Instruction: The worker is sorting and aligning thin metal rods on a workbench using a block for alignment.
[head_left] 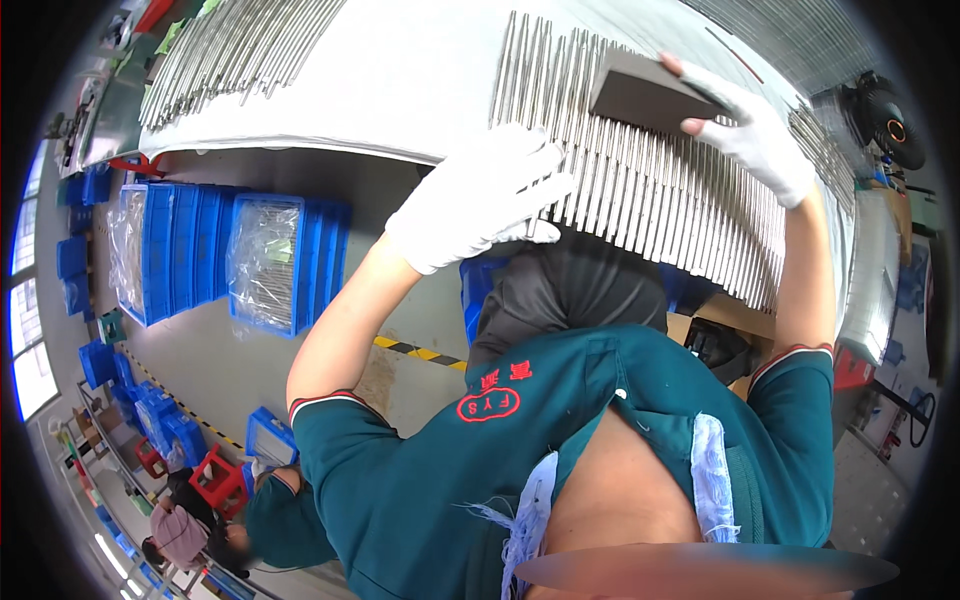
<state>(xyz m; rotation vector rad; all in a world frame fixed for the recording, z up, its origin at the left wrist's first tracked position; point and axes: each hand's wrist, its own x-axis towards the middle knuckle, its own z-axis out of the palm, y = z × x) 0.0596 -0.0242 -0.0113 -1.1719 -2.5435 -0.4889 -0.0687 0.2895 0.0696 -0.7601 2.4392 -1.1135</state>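
A long row of thin metal rods (630, 190) lies side by side on the white-covered table (400, 70). In a white glove with bare fingertips, my right hand (755, 140) grips a dark, flat rectangular block (655, 93) by its right end, between thumb and fingers. The block rests on or just above the rods; I cannot tell which. My left hand (480, 195), also white-gloved, is at the row's left end. Its fingers are apart and reach over the nearest rods, with the thumb by their near ends. Whether it pinches any rod is not visible.
Another group of rods (245, 50) lies at the table's far left. Stacked blue crates (185, 245) with plastic-wrapped contents stand on the floor to the left. A black fan (890, 125) is at the far right. Other people (285, 520) are at lower left.
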